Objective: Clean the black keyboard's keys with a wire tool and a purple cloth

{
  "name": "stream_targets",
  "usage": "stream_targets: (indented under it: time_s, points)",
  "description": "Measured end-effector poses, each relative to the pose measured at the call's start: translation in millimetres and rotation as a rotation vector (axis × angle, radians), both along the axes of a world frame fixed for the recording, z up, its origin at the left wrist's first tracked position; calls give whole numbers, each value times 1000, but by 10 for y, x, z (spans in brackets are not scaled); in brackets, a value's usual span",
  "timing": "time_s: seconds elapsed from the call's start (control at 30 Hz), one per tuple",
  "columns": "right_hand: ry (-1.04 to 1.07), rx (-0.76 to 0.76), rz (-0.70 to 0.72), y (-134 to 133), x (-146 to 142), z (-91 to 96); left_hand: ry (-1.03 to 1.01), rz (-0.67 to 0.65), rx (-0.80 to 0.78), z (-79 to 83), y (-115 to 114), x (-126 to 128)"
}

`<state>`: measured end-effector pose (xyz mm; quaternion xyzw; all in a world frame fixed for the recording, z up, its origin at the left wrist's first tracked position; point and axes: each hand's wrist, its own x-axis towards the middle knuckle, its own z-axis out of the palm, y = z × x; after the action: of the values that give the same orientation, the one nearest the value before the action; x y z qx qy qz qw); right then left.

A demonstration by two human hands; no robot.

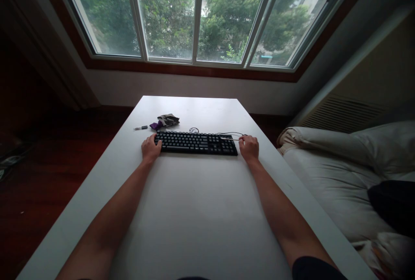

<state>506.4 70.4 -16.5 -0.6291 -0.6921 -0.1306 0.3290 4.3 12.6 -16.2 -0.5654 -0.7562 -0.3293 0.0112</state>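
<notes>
Black rectangular plastic keyboard (196, 142) lies flat on the smooth white surface (194, 202), btwn both hands. L hand (151, 148) holds its left end, thumb on top, fingers curled at the side; can't tell if they reach under. R hand (249, 146) has a narrow pinch on a thin pale stick (229, 138), which points left over the right-end keys; tip contact too small to tell.

Step in hand, prob.: R hand working the stick at those keys, L hand steadying. Next move likely calls for fine tip ctrl + light pressure, w/ a firm L hand so nothing slides.

Pose: L forearm (119, 210) and R forearm (282, 206) reach fwd, approx mirrored, angled inward; R hand is loosely fisted, just beside the right end. Crumpled grey-black wrapper (168, 120) + slim metal-tipped tool (140, 127) lie beyond the left end, apart from both hands.
</notes>
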Motion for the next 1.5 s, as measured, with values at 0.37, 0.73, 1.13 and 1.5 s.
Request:
stream_targets:
  time_s: [0.37, 0.73, 1.13, 1.5]
  points:
    - [42, 19, -10, -31, 159, -30, 3, 5, 0, -5, 7, 11]
    - [48, 6, -67, 22, 314, -38, -11, 11, -39, 36, -6, 26]
    - [66, -55, 161, 46, 48, -59, -7, 8, -31, 31, -1, 33]
    - [193, -50, 114, 14, 222, -91, -1, 10, -28, 18, 2, 23]
